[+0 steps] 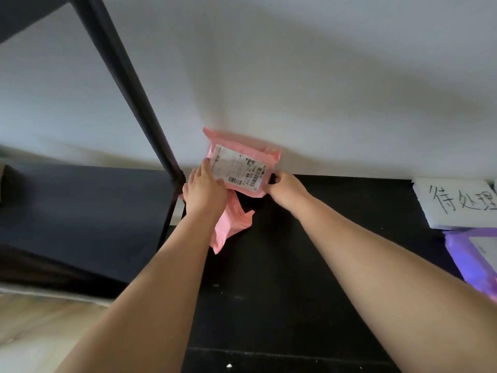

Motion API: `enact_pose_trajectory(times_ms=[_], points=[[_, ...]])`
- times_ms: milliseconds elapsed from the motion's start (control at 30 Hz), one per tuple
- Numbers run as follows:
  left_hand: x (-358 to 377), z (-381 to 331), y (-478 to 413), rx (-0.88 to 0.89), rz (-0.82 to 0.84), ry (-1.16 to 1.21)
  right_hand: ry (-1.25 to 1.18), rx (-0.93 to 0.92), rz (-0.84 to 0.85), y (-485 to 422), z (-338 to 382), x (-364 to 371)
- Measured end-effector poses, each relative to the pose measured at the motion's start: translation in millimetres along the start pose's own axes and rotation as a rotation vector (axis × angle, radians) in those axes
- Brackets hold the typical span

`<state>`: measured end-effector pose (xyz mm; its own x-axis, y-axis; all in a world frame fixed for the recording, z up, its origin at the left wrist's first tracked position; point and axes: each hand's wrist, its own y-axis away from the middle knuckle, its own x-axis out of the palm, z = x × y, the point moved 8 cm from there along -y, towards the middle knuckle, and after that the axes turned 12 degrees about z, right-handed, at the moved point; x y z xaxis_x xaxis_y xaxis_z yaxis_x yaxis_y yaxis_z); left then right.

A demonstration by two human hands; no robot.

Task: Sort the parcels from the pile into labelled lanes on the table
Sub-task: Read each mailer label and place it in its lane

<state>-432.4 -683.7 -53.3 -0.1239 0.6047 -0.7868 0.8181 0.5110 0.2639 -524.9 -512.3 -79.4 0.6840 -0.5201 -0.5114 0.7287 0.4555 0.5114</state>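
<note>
Two hands hold one pink parcel (241,160) between them. Left hand (205,191) grips its left edge; right hand (286,188) pinches its right corner.

Black tabletop (309,265): open run between the forearms and rightward, until the handwritten paper sign (457,203) and the purple parcel (468,254) at the right edge. The far side is closed by the white wall (322,76). The pink parcel (242,157) is up against it, held by the left hand (204,192) and right hand (285,189). A slanting black post (129,84) just beside the left hand blocks that flank.
</note>
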Motion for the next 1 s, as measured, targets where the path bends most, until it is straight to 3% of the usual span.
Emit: enact_pose_trajectory(times_ms=[367, 767, 1000], points=[[-10, -6, 40, 0.058, -0.030, 0.202, -0.156, -0.018, -0.029, 31, -1, -2], [-18, -28, 195, 0.076, -0.094, 0.364, -0.228, -0.059, -0.215, 206, -36, -13], [11, -18, 286, 0.017, 0.006, 0.411, -0.225, -0.013, -0.298, 314, -93, 9]])
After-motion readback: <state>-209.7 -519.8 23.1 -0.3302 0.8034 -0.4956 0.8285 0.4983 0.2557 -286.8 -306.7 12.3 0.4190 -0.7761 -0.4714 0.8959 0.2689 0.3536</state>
